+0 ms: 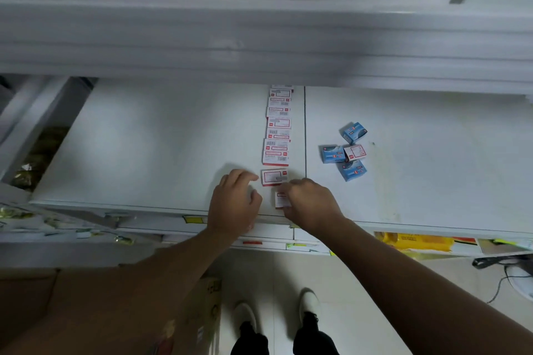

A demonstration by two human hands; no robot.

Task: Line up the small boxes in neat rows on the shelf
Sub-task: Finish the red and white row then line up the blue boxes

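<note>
On the white shelf (pixel 173 138) a single row of small boxes (pixel 277 130) runs from the back toward the front edge, white faces with red frames up, just left of the seam between shelf panels. The right hand (pixel 310 202) holds one more white box (pixel 280 199) at the near end of the row, fingers narrowed around it. The left hand (pixel 235 199) rests beside the last laid box (pixel 274 177), fingers loosely curled and holding nothing, one fingertip near that box's left edge.

The step in hand looks like adding the held box to the front of the row. Next it needs turning square and setting down in line with the last box.

Four loose boxes (pixel 344 153), three blue and one white, lie scattered right of the seam, yet to be lined up.

The printing on the boxes is too small to read.
</note>
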